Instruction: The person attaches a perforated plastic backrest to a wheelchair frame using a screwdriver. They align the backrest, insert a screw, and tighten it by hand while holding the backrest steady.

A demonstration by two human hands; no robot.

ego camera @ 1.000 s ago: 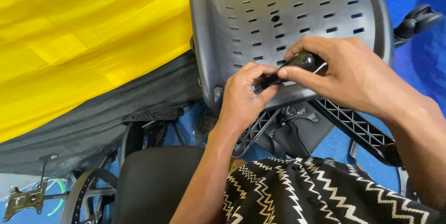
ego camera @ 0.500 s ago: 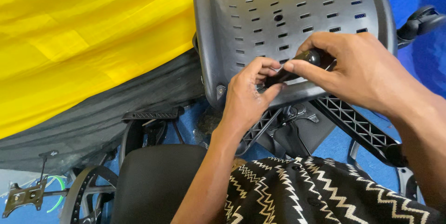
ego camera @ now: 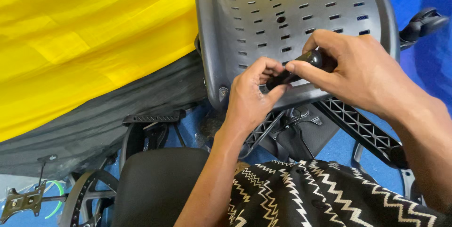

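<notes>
Single head view, looking steeply down, close over chair shell (ego camera: 292, 24), perhaps tilted

blue floor (ego camera: 348, 149) carries chair base (ego camera: 362, 128), black seat cushion (ego camera: 155, 184), metal bracket (ego camera: 21, 201).

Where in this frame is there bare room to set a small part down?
The black seat cushion at lower left is bare. The slotted grey chair shell is bare above both hands. Below the left hand, the ribbed struts and mechanism crowd the floor.

Both forearms are bare, with no sleeves, watch or rings showing on the left hand (ego camera: 252, 97) or the right hand (ego camera: 362, 74). At six o'clock, a dark garment (ego camera: 325, 194) bears cream zigzag stripes in rows.
</notes>
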